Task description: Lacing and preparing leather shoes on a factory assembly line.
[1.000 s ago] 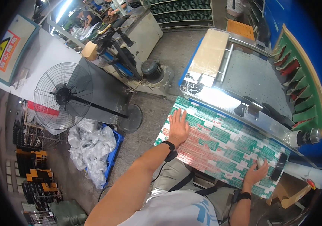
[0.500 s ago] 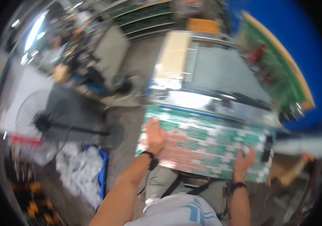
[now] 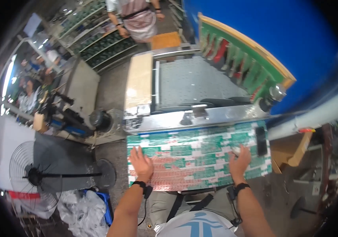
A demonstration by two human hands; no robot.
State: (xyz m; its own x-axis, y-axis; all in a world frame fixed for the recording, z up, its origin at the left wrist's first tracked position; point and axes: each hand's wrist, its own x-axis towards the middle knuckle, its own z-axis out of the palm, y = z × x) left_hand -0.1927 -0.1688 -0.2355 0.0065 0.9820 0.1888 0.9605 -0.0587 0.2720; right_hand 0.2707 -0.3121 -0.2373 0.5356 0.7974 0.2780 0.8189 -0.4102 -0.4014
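Glossy green, white and reddish patches cover the counter (image 3: 188, 172), just in front of a metal-framed unit (image 3: 169, 123) with a grey, speckled bed (image 3: 196, 83), and the step in hand looks to be simply resting both hands there. On the counter's left part, the left hand's (image 3: 141, 166) grip is spread flat and bare, while the right hand's (image 3: 240, 164) thumb and forefinger flank a small, pale object (image 3: 237, 151) left of a flat black slab (image 3: 261, 141), though blur means I cannot tell whether they pinch it. Lifting that object would probably call for a light fingertip squeeze.
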